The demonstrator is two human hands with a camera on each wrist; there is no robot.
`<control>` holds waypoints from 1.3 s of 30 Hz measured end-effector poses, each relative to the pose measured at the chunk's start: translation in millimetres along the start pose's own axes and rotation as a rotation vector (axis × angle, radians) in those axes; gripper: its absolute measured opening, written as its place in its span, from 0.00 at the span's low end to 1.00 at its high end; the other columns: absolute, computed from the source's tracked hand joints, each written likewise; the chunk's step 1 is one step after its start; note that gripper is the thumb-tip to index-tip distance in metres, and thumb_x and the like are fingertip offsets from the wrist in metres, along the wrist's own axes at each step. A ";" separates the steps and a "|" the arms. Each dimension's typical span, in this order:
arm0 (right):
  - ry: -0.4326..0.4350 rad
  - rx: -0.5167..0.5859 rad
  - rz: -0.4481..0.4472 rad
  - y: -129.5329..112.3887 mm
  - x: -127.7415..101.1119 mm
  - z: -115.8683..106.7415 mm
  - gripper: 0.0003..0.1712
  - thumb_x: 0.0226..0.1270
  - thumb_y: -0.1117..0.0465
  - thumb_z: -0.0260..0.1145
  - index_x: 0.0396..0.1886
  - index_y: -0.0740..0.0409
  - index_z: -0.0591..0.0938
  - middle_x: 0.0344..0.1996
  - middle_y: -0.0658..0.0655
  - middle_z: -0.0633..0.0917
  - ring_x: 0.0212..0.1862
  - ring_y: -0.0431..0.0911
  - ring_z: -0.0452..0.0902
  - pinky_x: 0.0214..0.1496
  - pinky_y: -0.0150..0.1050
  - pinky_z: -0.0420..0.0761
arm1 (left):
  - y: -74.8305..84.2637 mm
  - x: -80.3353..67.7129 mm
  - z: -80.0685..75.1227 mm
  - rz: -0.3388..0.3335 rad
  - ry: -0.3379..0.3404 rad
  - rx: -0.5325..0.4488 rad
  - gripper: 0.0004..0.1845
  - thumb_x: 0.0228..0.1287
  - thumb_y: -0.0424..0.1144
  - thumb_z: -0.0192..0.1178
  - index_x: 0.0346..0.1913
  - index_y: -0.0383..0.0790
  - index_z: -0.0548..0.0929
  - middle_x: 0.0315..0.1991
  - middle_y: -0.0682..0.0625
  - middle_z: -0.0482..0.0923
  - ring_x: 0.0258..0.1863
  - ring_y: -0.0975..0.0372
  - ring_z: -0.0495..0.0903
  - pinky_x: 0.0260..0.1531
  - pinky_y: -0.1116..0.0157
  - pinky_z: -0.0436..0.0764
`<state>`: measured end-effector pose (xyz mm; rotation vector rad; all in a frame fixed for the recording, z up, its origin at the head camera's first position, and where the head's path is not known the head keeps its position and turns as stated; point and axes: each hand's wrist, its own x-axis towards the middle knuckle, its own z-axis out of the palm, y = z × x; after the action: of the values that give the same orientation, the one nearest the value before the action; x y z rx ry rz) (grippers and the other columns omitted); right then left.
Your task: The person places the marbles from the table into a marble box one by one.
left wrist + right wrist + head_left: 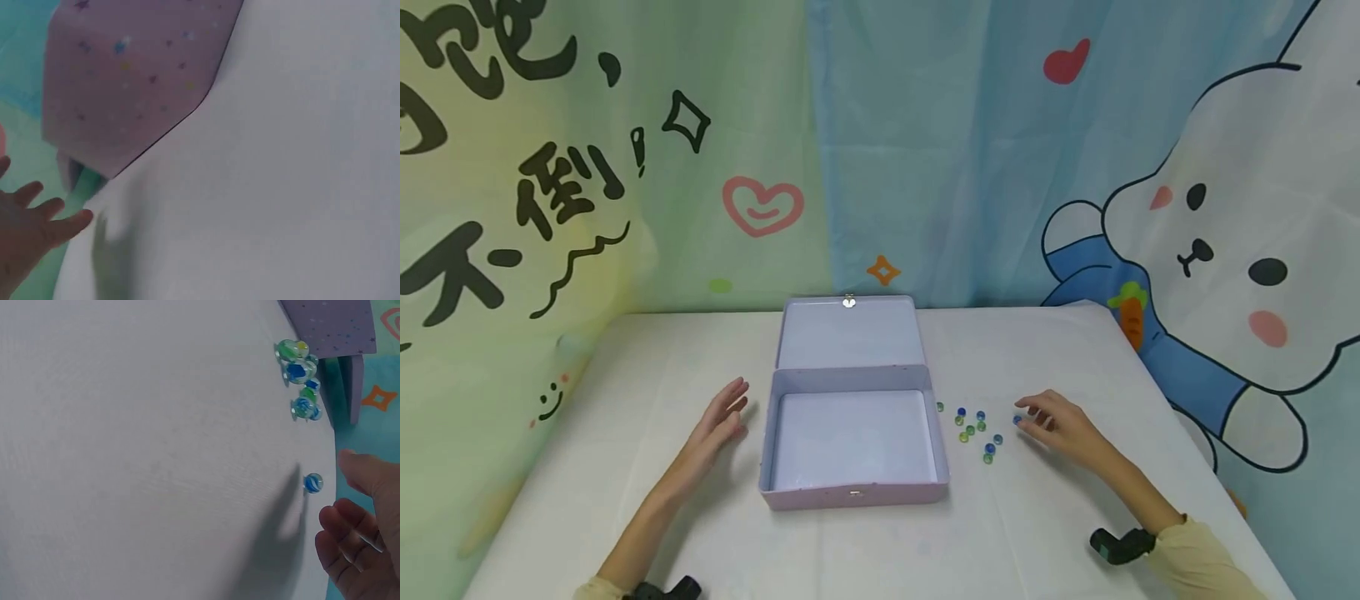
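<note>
An open lilac tin box [854,497] stands on the table with its hinged lid [850,333] tipped back; its sides carry small stars. To its right lies a loose group of green and blue glass marbles [990,448]. My right hand [1060,425] is over the table beside a single blue-swirled marble [314,482], thumb and fingers spread apart with nothing between them. My left hand [718,421] hovers to the left of the box, fingers extended and holding nothing. In the left wrist view, the left hand [37,225] shows near the box's starred side [137,81].
A white cloth [700,533] covers the table. Behind it hangs a printed curtain [925,167] with hearts, lettering and a white cartoon animal. Dark wrist devices are strapped to both arms, the right one [1122,546] just before the sleeve.
</note>
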<state>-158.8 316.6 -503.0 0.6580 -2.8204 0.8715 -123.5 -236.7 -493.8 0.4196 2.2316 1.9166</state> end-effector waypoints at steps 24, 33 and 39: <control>-0.033 -0.042 0.054 5.2 5.1 21.5 0.13 0.58 0.71 0.69 0.43 0.57 0.83 0.36 0.52 0.82 0.35 0.33 0.72 0.38 0.27 0.79 | -22.9 20.0 30.3 -0.118 0.023 0.029 0.33 0.75 0.43 0.46 0.78 0.49 0.47 0.78 0.40 0.48 0.76 0.43 0.51 0.70 0.51 0.57; -0.033 -0.063 0.077 4.6 10.6 23.5 0.09 0.59 0.67 0.70 0.40 0.60 0.83 0.32 0.51 0.81 0.32 0.33 0.71 0.35 0.27 0.77 | -25.2 17.7 32.0 -0.159 0.030 0.006 0.33 0.77 0.45 0.43 0.78 0.49 0.45 0.79 0.42 0.44 0.78 0.47 0.44 0.73 0.46 0.45; -0.033 -0.080 0.094 1.9 16.9 20.9 0.08 0.60 0.65 0.70 0.39 0.60 0.82 0.30 0.51 0.80 0.32 0.34 0.70 0.34 0.27 0.77 | -23.2 19.8 32.4 -0.191 0.014 -0.026 0.32 0.76 0.47 0.42 0.78 0.54 0.45 0.79 0.45 0.43 0.79 0.48 0.42 0.73 0.42 0.40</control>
<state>-174.4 300.0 -517.4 0.5380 -2.9195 0.7638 -134.6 -203.2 -520.7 0.1826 2.1658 1.8530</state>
